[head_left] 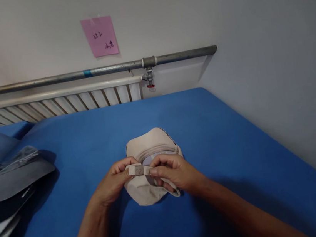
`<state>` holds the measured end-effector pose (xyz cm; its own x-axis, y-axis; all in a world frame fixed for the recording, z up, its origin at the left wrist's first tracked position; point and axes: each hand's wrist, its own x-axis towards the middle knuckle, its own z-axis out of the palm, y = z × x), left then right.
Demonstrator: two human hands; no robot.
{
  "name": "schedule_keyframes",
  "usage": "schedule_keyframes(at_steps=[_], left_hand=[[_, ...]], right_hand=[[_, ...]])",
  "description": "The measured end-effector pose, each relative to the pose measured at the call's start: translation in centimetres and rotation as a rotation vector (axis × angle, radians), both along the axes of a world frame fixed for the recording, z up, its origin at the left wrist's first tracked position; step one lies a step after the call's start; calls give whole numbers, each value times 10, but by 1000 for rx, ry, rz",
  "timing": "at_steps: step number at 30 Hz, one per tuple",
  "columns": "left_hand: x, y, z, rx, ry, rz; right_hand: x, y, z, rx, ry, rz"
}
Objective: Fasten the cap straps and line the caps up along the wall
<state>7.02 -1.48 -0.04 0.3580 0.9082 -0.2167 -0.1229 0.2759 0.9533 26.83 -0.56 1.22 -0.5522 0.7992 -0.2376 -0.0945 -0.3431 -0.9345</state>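
Observation:
A beige baseball cap (151,140) lies on the blue bed sheet, its brim pointing away from me and its inside partly showing. Across its near side runs the back strap (139,170) with a small buckle in the middle. My left hand (116,178) pinches the strap's left end between thumb and fingers. On the other side of the buckle, my right hand (175,170) grips the strap with thumb and forefinger, its other fingers curled below. A loose end of the strap or band loops out under the right hand.
Several stacked caps (16,172), grey, black and white, lie at the left edge. The blue sheet (208,147) meets a wall on the right. Behind it run a metal pipe (62,78) with a red-handled valve (150,86) and a white radiator (86,100). A pink note (100,36) hangs above.

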Motion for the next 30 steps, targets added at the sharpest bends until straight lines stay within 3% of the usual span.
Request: schedule_keyframes(at_steps=[8, 10, 13, 15, 17, 21, 24, 27, 30], left_hand=[[4, -1, 1, -4, 19, 14], [6, -1, 1, -22, 12, 42], [11, 0, 0, 8, -23, 83], [14, -1, 0, 59, -48, 97], [15, -3, 2, 116, -62, 106], [7, -10, 13, 329, -19, 53], [2, -16, 25, 461, 132, -36], [2, -20, 32, 503, 265, -42], [2, -21, 33, 451, 259, -61]], right_hand=[[-3, -3, -2, 36, 12, -14], [-3, -4, 0, 184, -47, -84], [-3, -9, 3, 615, -238, -178], [-3, -13, 4, 879, -372, -165], [-3, -15, 4, 1031, -435, -153], [1, -18, 7, 1175, -428, -176], [3, -21, 15, 1273, -473, -141], [5, -24, 24, 1326, -574, -88], [7, -24, 29, 1330, -641, -57]])
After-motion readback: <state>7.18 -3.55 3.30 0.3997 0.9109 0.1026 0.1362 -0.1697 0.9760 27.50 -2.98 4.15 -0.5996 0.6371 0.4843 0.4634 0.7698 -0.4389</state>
